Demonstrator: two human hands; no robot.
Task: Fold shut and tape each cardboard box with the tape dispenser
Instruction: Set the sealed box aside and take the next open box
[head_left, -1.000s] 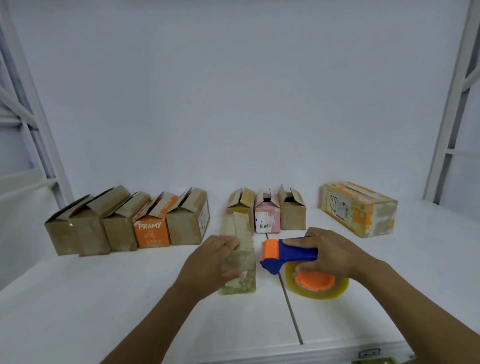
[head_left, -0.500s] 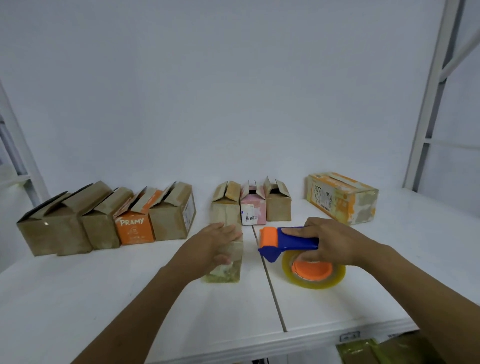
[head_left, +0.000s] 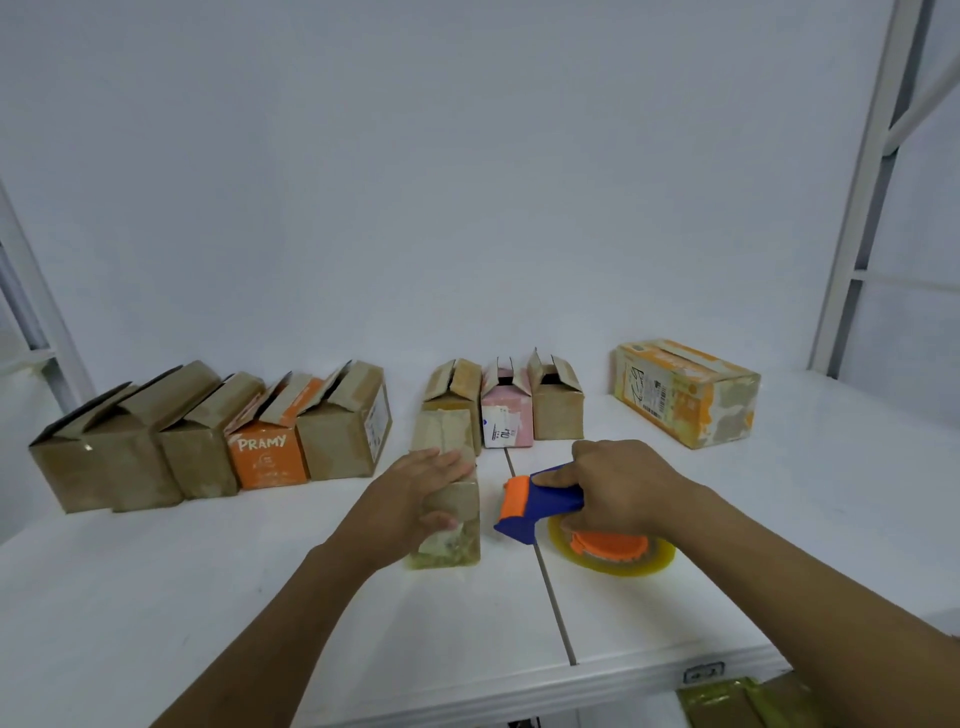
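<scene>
Left hand (head_left: 415, 499) holds closed box (head_left: 460, 506); right hand (head_left: 623, 483) grips tape dispenser (head_left: 540, 501); open boxes (head_left: 337, 441) behind.

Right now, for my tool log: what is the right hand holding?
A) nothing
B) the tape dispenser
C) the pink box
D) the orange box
B: the right hand grips the blue handle of the tape dispenser, while the left hand holds a small brown box.
</scene>
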